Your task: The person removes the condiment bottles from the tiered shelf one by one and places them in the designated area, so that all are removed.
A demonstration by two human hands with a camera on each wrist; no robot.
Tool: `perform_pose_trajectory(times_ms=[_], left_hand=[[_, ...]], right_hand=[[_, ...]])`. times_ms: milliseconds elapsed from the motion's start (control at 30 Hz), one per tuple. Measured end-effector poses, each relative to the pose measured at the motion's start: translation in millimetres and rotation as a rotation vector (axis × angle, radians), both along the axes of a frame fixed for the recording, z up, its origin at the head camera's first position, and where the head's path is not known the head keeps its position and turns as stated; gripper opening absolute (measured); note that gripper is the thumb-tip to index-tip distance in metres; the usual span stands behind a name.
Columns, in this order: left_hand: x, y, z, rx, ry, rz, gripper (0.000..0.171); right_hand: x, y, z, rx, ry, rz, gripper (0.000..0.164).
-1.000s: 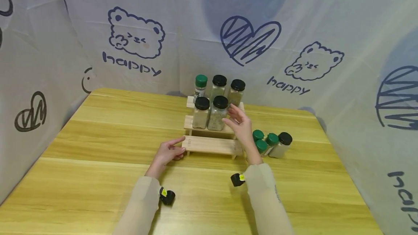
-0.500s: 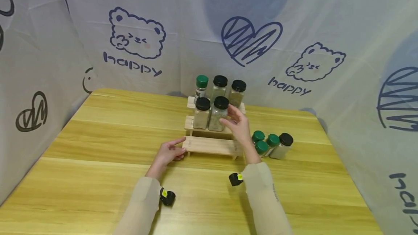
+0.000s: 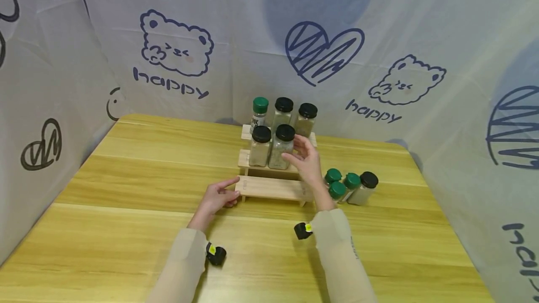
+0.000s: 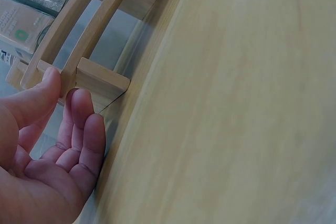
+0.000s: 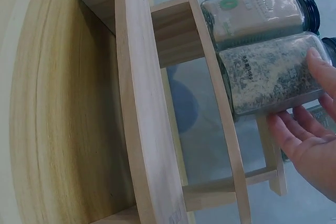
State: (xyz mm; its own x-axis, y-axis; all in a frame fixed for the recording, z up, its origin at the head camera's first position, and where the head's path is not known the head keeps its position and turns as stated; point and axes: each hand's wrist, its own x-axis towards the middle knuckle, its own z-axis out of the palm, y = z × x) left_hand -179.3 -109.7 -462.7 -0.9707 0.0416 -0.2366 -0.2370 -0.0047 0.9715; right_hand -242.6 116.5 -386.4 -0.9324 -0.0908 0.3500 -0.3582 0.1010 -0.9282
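Observation:
A light wooden three-step rack point(image 3: 271, 188) stands on the table. My left hand point(image 3: 214, 198) grips the left end of its lowest step, thumb on top and fingers under the edge in the left wrist view. With my right hand point(image 3: 310, 165) I hold a square spice jar point(image 5: 268, 74) with a black lid and speckled green-white contents, upright on the middle step. The thumb lies on its front and the fingers on its right side. Directly left of it stands another black-lidded jar point(image 3: 259, 148) with pale contents.
On the top step are a green-capped bottle point(image 3: 258, 115) and two black-lidded jars, one of them point(image 3: 306, 118) behind my right hand. Right of the rack, several green-capped bottles point(image 3: 351, 182) and a black-lidded jar point(image 3: 363, 190) stand on the table point(image 3: 139, 172). A printed cloth point(image 3: 236, 22) hangs behind.
My right hand has moved slightly left and closed in on the speckled jar, its thumb now against the front. The left hand stays on the rack.

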Motion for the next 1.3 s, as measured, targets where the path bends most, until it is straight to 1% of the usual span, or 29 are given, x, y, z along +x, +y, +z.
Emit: perform_pose_trajectory(times_ms=[133,333,500,600,800,933,1033,1067,1267,1300], left_hand=[[-0.2,1,-0.4,-0.004,0.001,-0.001,0.043],[-0.8,1,-0.7,-0.006,0.004,-0.005,0.043],[-1.8,0,-0.6,-0.002,0.005,-0.007,0.043],[-1.9,0,-0.6,-0.001,0.005,-0.011,0.043],[-1.7,0,-0.7,0.001,0.004,-0.014,0.044],[-2.0,0,-1.2,-0.002,0.002,-0.008,0.043],[-2.1,0,-1.2,-0.006,0.001,-0.004,0.043],[-2.1,0,-1.3,-0.008,0.0,-0.002,0.043],[-1.8,0,-2.1,-0.006,0.001,-0.004,0.043],[-1.7,0,-2.2,-0.005,0.002,-0.005,0.043]], right_hand=[[-0.2,-1,-0.7,0.001,0.003,0.001,0.052],[-1.1,-1,-2.5,0.022,0.048,-0.01,0.053],[-0.2,-3,-3.8,-0.029,0.048,-0.012,0.052],[1.8,-3,-4.2,-0.058,0.048,-0.018,0.052],[6.8,-1,-4.5,-0.04,0.047,-0.085,0.053],[9.1,2,-4.7,-0.044,0.067,-0.112,0.053],[10.9,6,-5.0,-0.041,0.087,-0.119,0.052],[13.7,6,-2.2,-0.038,0.094,-0.119,0.052],[21.6,11,4.9,-0.052,0.095,-0.109,0.051],[21.3,13,4.0,-0.052,0.095,-0.11,0.051]])
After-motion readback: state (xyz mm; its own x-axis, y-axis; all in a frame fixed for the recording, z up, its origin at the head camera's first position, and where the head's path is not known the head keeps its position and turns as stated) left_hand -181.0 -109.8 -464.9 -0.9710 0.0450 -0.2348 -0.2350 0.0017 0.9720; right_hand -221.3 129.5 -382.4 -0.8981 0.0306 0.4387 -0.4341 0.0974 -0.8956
